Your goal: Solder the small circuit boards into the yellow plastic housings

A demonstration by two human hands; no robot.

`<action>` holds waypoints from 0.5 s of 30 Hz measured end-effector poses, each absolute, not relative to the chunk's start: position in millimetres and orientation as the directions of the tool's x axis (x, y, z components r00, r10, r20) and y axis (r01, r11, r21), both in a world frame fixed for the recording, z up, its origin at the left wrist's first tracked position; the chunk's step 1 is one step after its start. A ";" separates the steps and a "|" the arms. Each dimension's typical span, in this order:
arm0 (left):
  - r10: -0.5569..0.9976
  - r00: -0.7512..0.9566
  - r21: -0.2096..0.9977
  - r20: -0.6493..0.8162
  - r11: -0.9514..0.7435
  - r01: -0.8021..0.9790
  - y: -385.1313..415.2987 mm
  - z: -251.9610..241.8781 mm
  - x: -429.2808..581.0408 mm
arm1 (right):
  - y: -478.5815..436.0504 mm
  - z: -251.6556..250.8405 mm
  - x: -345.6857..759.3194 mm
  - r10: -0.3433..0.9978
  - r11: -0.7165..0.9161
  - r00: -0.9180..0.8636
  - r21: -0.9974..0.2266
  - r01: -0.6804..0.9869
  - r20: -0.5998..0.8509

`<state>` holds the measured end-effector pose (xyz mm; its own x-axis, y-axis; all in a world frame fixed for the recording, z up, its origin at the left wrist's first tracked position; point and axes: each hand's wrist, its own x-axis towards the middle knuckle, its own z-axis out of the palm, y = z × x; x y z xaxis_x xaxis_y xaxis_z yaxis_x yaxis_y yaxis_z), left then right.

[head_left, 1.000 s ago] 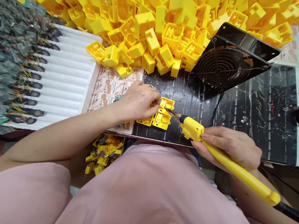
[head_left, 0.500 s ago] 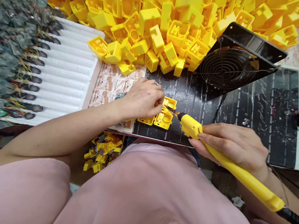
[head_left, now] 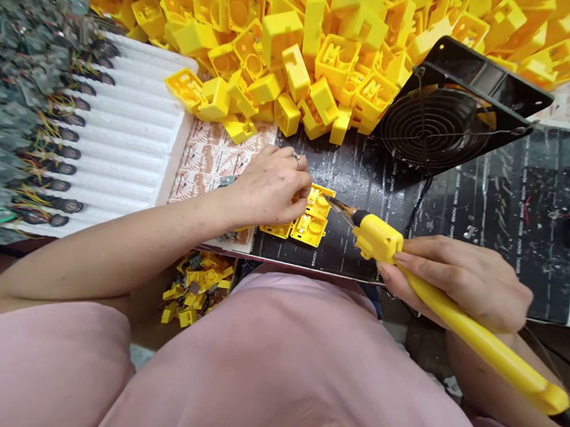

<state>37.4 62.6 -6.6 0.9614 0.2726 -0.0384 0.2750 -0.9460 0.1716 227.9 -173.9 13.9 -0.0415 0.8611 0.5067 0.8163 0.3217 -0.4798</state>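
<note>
Progress looks partial: right hand [head_left: 466, 281] is clamped on the yellow soldering iron [head_left: 378, 236], tip at open yellow casings [head_left: 309, 230] on the black mat [head_left: 361, 173]; left hand's [head_left: 273, 185] hold there cannot be told; casing heap [head_left: 282, 34] beyond appears unworked.

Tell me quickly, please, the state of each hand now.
Left hand: curled at the yellow casings; whether it holds one cannot be told.
Right hand: closed, holding yellow-handled tool.
</note>
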 end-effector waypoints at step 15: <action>0.330 0.944 0.360 -0.028 -0.877 0.317 86.2 -0.7 18.1 | -170.2 0.2 223.0 0.779 0.237 0.031 -0.339 0.910 0.626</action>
